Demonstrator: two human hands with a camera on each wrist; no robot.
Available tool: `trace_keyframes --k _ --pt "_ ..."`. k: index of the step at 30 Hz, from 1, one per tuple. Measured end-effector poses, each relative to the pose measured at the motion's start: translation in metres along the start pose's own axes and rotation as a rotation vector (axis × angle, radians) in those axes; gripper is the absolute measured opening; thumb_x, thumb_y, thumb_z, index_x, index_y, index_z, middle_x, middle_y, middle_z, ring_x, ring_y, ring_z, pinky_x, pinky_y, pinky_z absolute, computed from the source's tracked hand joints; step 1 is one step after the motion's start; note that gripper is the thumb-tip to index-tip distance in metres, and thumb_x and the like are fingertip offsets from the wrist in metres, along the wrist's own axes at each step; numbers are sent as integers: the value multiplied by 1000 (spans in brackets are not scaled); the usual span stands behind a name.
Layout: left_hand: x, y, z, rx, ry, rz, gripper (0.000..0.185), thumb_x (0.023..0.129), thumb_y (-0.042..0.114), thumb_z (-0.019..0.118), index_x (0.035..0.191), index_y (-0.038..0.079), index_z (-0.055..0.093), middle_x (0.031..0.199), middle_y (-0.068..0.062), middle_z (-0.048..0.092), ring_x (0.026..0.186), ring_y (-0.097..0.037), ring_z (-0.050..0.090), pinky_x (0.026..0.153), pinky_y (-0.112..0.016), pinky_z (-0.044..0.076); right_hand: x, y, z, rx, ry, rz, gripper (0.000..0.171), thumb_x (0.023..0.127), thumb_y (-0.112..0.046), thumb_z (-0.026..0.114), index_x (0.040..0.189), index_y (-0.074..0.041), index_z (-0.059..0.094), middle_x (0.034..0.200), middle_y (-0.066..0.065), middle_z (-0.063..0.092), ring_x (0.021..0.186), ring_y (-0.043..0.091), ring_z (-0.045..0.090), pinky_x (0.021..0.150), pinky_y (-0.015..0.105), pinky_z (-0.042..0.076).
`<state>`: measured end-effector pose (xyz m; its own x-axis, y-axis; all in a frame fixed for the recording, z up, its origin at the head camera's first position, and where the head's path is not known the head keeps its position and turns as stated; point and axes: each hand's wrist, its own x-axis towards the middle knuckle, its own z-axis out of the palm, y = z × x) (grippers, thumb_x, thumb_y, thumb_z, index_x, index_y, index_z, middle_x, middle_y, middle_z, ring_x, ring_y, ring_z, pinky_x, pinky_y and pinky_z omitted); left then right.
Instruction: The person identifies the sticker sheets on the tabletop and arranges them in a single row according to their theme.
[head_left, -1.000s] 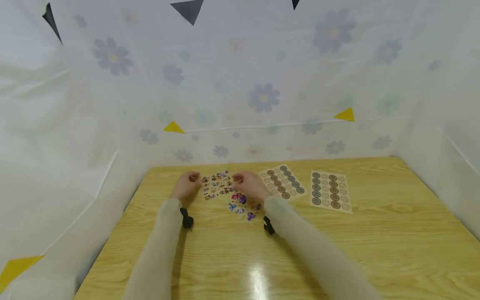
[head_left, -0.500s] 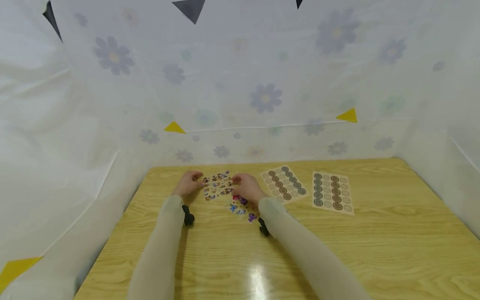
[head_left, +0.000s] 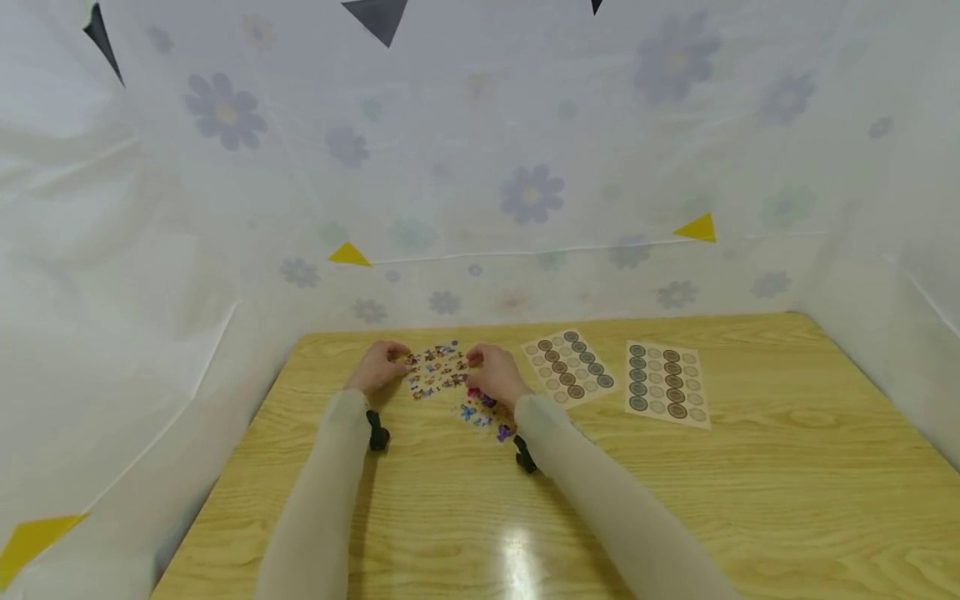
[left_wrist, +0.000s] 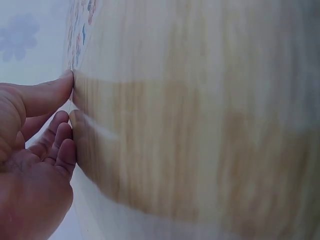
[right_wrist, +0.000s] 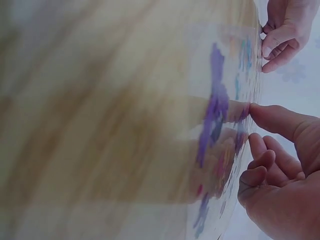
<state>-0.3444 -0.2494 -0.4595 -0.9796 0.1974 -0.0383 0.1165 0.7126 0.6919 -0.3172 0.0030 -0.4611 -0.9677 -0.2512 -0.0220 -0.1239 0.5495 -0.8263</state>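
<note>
left hand (head_left: 378,368) and right hand (head_left: 498,375) bracketing one printed sheet (head_left: 437,372)
both down at its side edges, can't tell if either pinches; probably to hold it straight. purple-and-blue sheet (head_left: 481,415) lies just nearer, part hidden by the right hand. farther right, a tilted circle sheet (head_left: 570,367) and straighter circle sheet (head_left: 666,383) sit apart, likely to avoid overlap.

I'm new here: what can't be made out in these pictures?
Head view: part of the nearer picture sheet, hidden by the right hand and sleeve.
Head view: figures on the farther picture sheet and circle details on the beige sheets, too small.
Left wrist view: rest of the left hand, cut off by the left edge.
Right wrist view: what the purple figure is, too blurred.
</note>
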Motion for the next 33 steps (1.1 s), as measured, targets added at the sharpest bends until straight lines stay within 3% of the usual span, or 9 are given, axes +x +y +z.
trace_keyframes --k 8,13,16,21,25,33 --pt "-1 4 0 -20 6 -17 30 94 2 63 123 -7 59 128 -26 53 120 -41 48 102 -54 38 -1 0 1 42 7 -6 39 89 -3 71 127 -3 60 118 8 65 105 25 61 85 39 52" --pt "-1 4 2 -31 6 27 29 93 -2 62 120 -11 60 123 -27 57 117 -43 51 102 -53 38 -1 0 2 57 13 8 39 88 -2 72 126 -3 61 118 7 65 107 25 61 87 39 52" --pt "0 2 6 -94 17 43 27 93 -3 61 119 -11 60 121 -27 59 114 -42 53 100 -51 41 0 0 2 55 14 8 39 88 -2 72 126 -4 61 118 7 66 109 25 61 87 39 52" --pt "0 1 10 -247 41 13 32 93 -5 60 124 -10 55 117 -26 58 109 -38 54 94 -47 43 0 1 1 66 12 19 40 88 -2 72 126 -4 62 119 6 66 107 24 61 85 38 52" --pt "-1 0 9 -290 56 -5 40 91 -7 60 131 -10 53 117 -26 58 108 -37 53 93 -46 43 0 0 2 76 8 20 42 86 0 73 126 -3 61 119 8 66 107 25 61 85 37 53" --pt "-3 -4 9 -424 135 -51 24 95 -1 60 118 -6 65 115 -20 65 107 -33 59 96 -43 45 -1 -1 2 40 19 5 48 86 0 73 131 -3 58 120 9 65 110 26 60 86 38 52"
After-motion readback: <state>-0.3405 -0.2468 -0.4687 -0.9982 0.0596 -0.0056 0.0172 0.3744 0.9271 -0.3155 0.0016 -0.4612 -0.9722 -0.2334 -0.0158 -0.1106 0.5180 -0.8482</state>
